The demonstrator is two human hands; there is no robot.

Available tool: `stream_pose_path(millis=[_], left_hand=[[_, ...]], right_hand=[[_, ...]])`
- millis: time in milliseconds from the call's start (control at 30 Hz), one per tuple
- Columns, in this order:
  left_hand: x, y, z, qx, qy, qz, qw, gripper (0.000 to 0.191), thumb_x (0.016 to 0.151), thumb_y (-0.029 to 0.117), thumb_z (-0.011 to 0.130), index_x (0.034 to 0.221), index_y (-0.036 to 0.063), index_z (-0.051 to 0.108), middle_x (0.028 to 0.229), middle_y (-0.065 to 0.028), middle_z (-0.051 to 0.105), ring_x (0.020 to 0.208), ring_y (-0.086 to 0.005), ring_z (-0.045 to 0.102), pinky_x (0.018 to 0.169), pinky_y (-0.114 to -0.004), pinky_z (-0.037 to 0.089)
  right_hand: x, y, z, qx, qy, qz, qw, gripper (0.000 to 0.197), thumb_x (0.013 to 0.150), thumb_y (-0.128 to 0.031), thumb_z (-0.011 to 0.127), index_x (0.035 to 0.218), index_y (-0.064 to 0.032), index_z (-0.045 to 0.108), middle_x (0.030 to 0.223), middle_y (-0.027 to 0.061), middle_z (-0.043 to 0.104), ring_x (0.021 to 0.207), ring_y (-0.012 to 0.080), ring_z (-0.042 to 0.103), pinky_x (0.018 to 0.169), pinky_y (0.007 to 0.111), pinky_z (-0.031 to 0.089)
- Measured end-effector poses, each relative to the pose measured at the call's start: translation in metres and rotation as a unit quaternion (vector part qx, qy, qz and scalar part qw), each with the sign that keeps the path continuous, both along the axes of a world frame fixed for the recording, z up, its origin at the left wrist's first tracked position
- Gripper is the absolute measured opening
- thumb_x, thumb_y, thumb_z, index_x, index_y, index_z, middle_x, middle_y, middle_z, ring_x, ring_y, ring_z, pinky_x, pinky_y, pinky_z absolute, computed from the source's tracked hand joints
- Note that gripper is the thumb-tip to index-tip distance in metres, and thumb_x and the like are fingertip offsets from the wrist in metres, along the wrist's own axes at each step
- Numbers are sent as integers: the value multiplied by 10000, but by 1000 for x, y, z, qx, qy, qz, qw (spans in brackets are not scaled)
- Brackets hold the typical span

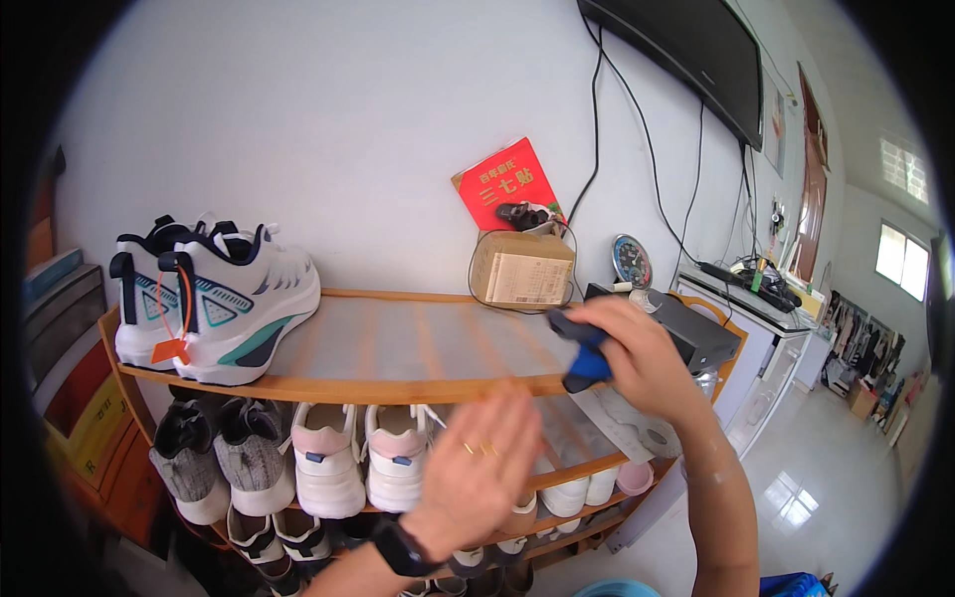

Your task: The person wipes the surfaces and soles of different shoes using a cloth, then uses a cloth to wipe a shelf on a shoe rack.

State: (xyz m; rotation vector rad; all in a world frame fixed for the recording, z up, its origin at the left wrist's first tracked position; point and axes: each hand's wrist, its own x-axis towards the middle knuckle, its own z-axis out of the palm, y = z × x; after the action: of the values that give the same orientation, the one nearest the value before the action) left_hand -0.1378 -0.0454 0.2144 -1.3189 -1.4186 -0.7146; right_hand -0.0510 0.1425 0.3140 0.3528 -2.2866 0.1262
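Note:
My right hand [638, 358] grips a blue-and-black item [589, 366] above the right part of a wooden shoe rack's top shelf [403, 339]. Blur hides what the item is; it may be cloth. In front of the rack's edge, my left hand [481, 455] is stretched out with its back towards me, blurred, with no object visible in it. A black watch [403, 548] circles that wrist. A pair of white sneakers [231, 313] with navy and teal trim stands at the top shelf's left end, an orange tag [171, 351] hanging from it.
A cardboard box [526, 272] leans near the wall below a red packet [511, 183]. Right of it are a round dial gauge [632, 261] and a black device [697, 336]. Grey shoes [257, 463] and pink-white sneakers [328, 463] fill the shelf below. Cables [649, 142] hang from a television [686, 60].

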Motion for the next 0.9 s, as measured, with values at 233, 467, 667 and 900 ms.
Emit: stream_pose_path(millis=[233,467,667,900], left_hand=[[-52,-12,26,-187,-73,183,962,436,730,320,691,959,-30,571,1052,-185,616,984,-272,616,825,-348,495],[-59,-19,18,-141,4,228,963,462,745,350,676,965,-42,568,1016,-199,625,947,-287,631,829,-361,499],[-44,-16,32,-124,-143,186,964,595,779,513,602,872,-72,553,918,-242,633,906,-319,638,757,-350,515],[-50,-20,24,-100,-92,195,971,608,752,546,617,743,-61,575,813,-241,642,864,-339,644,707,-364,523]], right_hand=[[-138,11,-8,-90,-320,91,939,388,835,-22,447,1209,-63,538,1263,112,531,1141,236,503,991,319,367],[-72,28,30,19,-434,163,886,410,783,55,494,1152,-83,608,1199,116,586,1072,206,567,953,297,413],[-100,-18,6,-76,-295,174,936,385,797,-28,521,1177,-65,568,1257,145,525,1130,265,512,927,324,416],[-53,14,33,11,-417,59,907,416,696,101,533,1047,-78,666,1165,140,602,1131,259,534,979,336,398]])
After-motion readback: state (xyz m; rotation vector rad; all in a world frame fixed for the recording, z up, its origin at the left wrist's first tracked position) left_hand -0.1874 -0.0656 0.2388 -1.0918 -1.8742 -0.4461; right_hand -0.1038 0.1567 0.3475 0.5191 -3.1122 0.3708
